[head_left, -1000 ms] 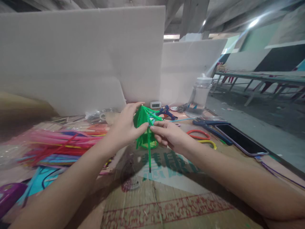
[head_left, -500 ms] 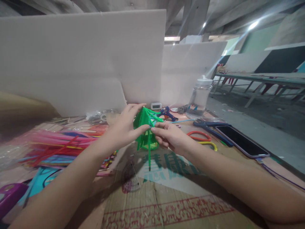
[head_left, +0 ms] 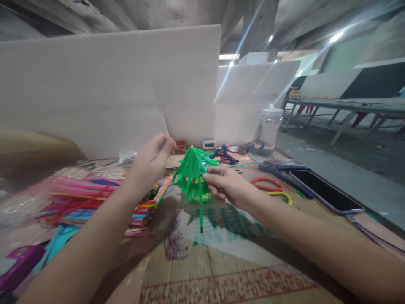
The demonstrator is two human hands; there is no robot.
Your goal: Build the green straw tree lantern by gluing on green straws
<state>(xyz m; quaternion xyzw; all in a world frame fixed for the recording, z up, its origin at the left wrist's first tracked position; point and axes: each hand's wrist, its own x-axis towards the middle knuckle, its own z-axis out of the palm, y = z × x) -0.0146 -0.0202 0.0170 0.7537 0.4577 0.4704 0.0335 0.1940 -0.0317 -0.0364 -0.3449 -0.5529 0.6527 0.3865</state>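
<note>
A cone-shaped model of green pipe cleaners stands in the middle of the table. Its strands fan down from a peak over a green round base, and one longer strand hangs down at the front. My right hand is at the model's right side, thumb and forefinger pinched on a green strand. To the left of the peak, apart from the model, my left hand has its fingertips drawn together. Whatever those fingertips hold, if anything, is too small to make out.
Bundles of coloured pipe cleaners lie at left, near a purple tool. Behind the model are a blue glue gun and a small digital clock. Rightward are a water bottle, scissors, pliers and a phone.
My left hand has let go of the top of the green model and moved left, its fingers closing together. My right hand stays at the model's right side.
</note>
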